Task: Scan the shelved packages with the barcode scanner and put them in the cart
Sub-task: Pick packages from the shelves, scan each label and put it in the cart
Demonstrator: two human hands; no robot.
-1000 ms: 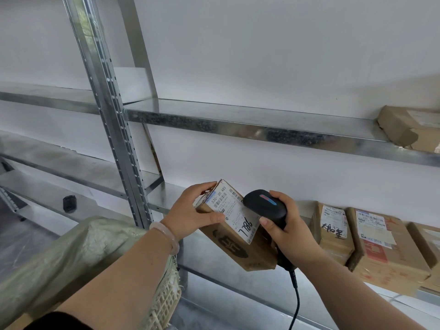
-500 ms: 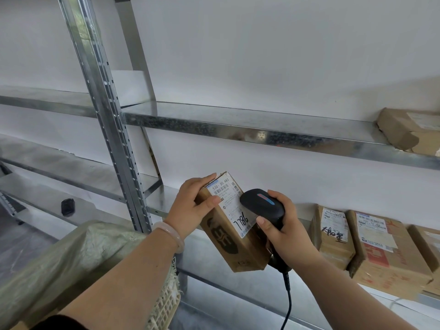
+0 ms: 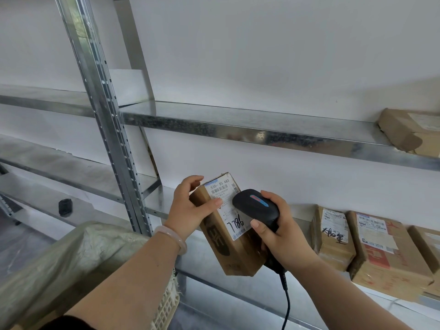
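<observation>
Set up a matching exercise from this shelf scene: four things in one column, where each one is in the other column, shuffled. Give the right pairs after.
Things
1. barcode scanner
2. box marked 7786
3. crumpled brown package
4. small black object

Places
A. lying on the upper shelf, far right
B. gripped in the right hand
C. lying on a lower shelf, left of the upright post
D. held in the left hand

Pairs: 1-B, 2-D, 3-A, 4-C

The left hand grips a labelled package; the right hand holds the barcode scanner beside it.
</observation>
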